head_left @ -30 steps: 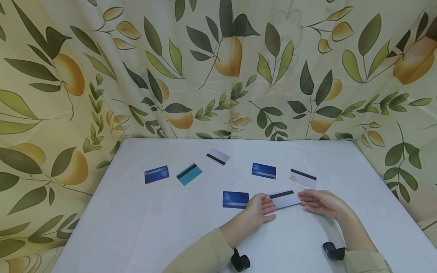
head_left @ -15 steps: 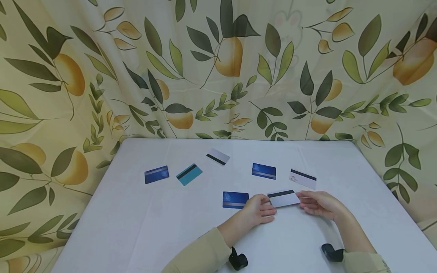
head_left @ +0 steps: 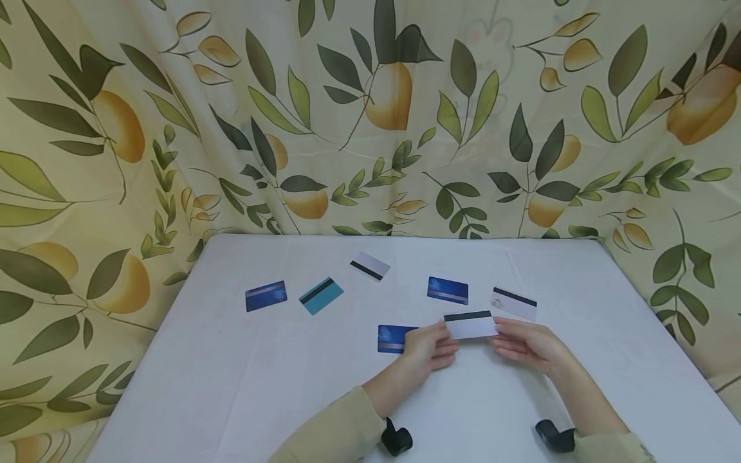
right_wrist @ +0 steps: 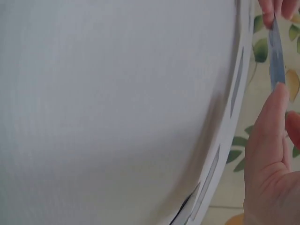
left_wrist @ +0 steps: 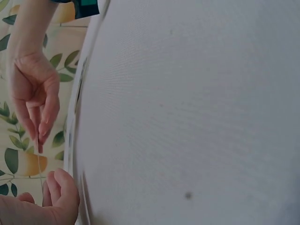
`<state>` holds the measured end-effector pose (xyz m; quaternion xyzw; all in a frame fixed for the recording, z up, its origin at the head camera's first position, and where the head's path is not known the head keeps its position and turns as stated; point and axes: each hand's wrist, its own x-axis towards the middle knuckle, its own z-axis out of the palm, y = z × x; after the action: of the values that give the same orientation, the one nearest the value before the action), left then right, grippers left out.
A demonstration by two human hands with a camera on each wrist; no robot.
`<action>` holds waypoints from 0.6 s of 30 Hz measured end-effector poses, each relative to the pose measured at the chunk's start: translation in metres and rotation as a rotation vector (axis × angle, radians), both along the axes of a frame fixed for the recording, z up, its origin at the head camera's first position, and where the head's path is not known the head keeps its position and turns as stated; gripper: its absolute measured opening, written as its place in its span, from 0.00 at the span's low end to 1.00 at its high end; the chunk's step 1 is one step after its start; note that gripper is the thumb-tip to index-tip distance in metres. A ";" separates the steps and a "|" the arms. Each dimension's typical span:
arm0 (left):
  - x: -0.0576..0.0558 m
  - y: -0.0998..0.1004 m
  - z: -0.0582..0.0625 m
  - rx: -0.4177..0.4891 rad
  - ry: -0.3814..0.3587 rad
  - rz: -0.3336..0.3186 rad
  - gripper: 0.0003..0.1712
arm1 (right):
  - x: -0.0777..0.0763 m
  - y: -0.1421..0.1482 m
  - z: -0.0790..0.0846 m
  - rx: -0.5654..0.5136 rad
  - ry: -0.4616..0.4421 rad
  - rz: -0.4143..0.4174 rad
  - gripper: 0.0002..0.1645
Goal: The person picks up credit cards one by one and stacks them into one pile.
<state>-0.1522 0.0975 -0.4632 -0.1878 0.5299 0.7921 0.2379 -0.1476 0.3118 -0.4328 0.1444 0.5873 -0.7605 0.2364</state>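
Tabletop spreads white across my head view, and from its left I count a leftmost blue card, a teal card and a grey card, all lying flat. Next comes the near blue card, its right end hidden behind the left hand; the rear blue card lies farther back. That left hand pinches one short end of the held card, which I see lifted off the tabletop, between the two hands. Its long axis runs left to right, from one hand to the other, right end slightly higher in my view, dark stripe along the far long edge. Neither hand is nearer; both touch it. Farther right lies a printed white card. Last, the right hand pinches the opposite short end, and my wrist views catch the held card nearly edge-on.
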 end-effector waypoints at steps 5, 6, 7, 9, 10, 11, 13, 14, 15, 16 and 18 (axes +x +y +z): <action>-0.002 -0.008 -0.001 -0.016 0.029 0.015 0.20 | 0.003 -0.015 0.001 -0.005 0.015 -0.049 0.19; -0.003 -0.009 -0.001 -0.016 0.036 0.018 0.20 | 0.003 -0.018 0.001 0.000 0.018 -0.057 0.22; -0.003 -0.011 -0.001 -0.015 0.044 0.022 0.20 | 0.003 -0.020 0.001 0.000 0.020 -0.064 0.24; -0.004 -0.014 -0.001 -0.013 0.057 0.031 0.21 | 0.003 -0.025 0.000 0.000 0.015 -0.082 0.22; -0.004 -0.016 -0.002 -0.015 0.060 0.034 0.21 | 0.003 -0.028 -0.001 -0.004 0.009 -0.091 0.18; -0.004 -0.019 -0.002 -0.023 0.065 0.036 0.21 | 0.004 -0.031 -0.002 -0.013 0.007 -0.094 0.15; -0.004 -0.024 -0.001 -0.035 0.064 0.038 0.21 | 0.004 -0.037 -0.003 -0.037 -0.005 -0.104 0.11; -0.005 -0.027 -0.001 -0.040 0.064 0.034 0.22 | 0.004 -0.040 -0.004 -0.047 -0.006 -0.107 0.12; -0.005 -0.030 -0.001 -0.045 0.064 0.030 0.22 | 0.004 -0.043 -0.004 -0.055 -0.007 -0.109 0.12; -0.005 -0.033 -0.002 -0.049 0.065 0.022 0.22 | 0.005 -0.047 -0.004 -0.053 -0.009 -0.116 0.12; -0.005 -0.040 -0.002 -0.051 0.069 0.011 0.22 | 0.005 -0.053 -0.005 -0.046 -0.011 -0.126 0.12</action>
<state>-0.1568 0.0577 -0.4654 -0.1694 0.5568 0.7856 0.2101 -0.1423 0.2588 -0.4376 0.1800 0.5582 -0.7863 0.1945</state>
